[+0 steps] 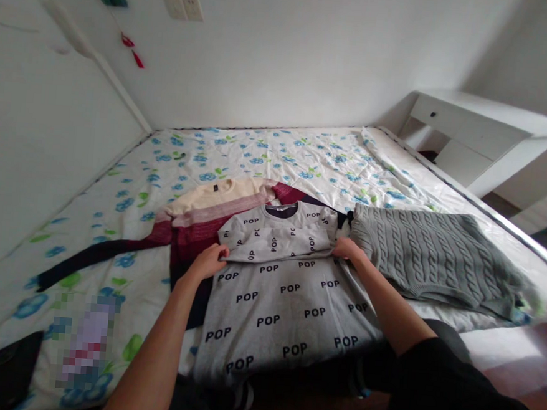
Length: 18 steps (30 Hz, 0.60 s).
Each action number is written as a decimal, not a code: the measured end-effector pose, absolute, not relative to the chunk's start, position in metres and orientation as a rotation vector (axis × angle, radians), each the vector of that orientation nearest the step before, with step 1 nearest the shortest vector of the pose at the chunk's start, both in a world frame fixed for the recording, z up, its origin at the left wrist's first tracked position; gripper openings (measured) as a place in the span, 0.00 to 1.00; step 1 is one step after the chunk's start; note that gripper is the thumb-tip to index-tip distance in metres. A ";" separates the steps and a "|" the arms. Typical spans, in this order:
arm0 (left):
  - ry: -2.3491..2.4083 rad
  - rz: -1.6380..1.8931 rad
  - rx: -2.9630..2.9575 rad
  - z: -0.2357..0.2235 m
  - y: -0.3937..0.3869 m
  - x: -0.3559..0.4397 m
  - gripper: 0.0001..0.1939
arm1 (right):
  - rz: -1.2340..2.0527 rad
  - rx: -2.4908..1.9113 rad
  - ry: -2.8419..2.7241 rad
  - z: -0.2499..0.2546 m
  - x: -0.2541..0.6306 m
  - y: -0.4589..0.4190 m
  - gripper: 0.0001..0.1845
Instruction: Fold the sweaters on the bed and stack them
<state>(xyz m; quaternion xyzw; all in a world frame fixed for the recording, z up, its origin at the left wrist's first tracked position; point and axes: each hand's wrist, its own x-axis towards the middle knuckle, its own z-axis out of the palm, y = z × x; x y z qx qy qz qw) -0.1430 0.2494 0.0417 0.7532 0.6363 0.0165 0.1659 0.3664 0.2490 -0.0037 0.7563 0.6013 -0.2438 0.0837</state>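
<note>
A grey sweatshirt (276,305) printed with "POP" lies flat on the bed, its sleeves folded across the chest. My left hand (209,260) pinches the folded sleeve at the left side of the sweatshirt. My right hand (348,249) grips the fabric at the right side, by the other sleeve's fold. Under the sweatshirt lies a cream, pink and maroon striped sweater (198,215) with one dark sleeve stretched out to the left.
A grey cable-knit sweater (433,257) lies to the right on the floral bedsheet (277,155). A dark object (6,370) sits at the near left corner. A white desk (484,135) stands beyond the bed's right edge. Walls border the bed at left and back.
</note>
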 end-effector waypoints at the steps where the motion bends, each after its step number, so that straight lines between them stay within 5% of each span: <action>1: 1.755 0.046 2.141 0.041 0.250 -0.144 0.08 | -0.785 2.202 1.819 -0.002 0.368 0.253 0.13; 9: 1.725 0.109 2.108 0.035 0.252 -0.147 0.19 | -0.665 2.430 2.112 -0.008 0.353 0.264 0.16; 18: 1.712 0.031 2.496 0.016 0.233 -0.089 0.32 | -0.864 1.857 2.676 -0.042 0.228 0.202 0.13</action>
